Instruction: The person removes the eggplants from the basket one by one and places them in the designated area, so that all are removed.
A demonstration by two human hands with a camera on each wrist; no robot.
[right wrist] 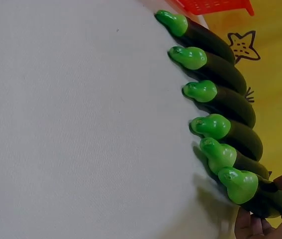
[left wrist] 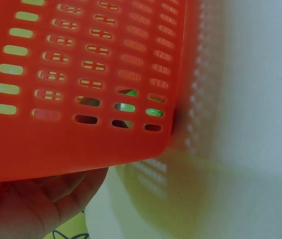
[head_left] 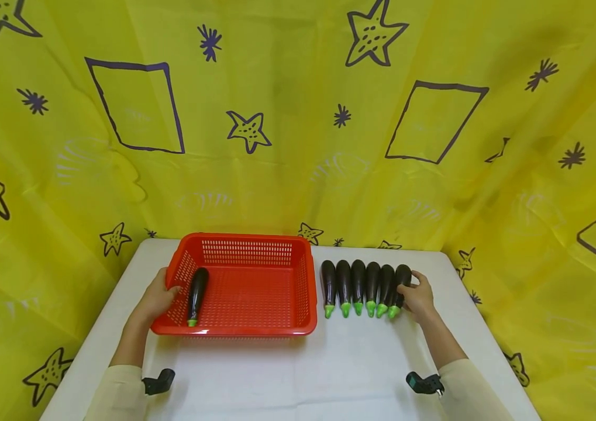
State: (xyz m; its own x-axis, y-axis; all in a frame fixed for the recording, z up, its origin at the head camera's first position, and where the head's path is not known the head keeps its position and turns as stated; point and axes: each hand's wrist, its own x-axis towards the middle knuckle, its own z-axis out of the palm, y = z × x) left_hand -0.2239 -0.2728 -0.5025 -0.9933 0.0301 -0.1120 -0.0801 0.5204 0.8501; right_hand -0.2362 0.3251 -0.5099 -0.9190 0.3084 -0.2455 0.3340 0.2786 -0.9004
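Note:
A red plastic basket with slotted walls stands on the left of the white table. My left hand grips its left rim, thumb inside and fingers outside; the left wrist view shows the fingers under the rim. Inside the basket, along its left side, lies one dark eggplant with a green stem end. Right of the basket several eggplants lie side by side in a row, green ends toward me. My right hand holds the rightmost eggplant between thumb and fingers.
The white table runs toward me in front of the basket and the row. A yellow curtain with drawn stars and frames closes off the back and both sides. A dark device is worn at each wrist.

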